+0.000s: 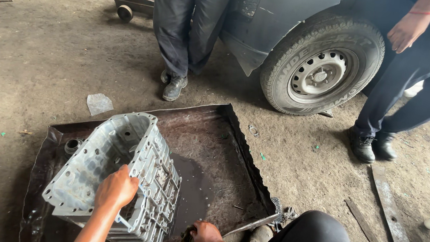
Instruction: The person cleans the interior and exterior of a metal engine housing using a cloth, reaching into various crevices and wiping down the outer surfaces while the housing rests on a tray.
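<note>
Floor [49, 60]: bare packed dirt, stained and dusty.
Drip tray [235, 125]: dark, rusted sheet metal, rectangular, lying flat on the floor; dark oil pooled inside.
Housing [117, 174]: grey cast aluminium, standing tilted in the tray.
Plastic scrap [99, 103]: on the floor just beyond the tray.
Flat metal bars [390, 219]: on the floor, right of the tray.
Car wheel [322, 68]: standing on the floor beyond the tray.

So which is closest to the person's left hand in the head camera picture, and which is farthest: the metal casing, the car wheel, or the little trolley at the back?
1. Ribbed aluminium casing: the left hand grips its rim, over the drip tray.
2. Car wheel: up and to the right, past the tray.
3. Wooden trolley: farthest, at the top by the standing person's legs.
</note>
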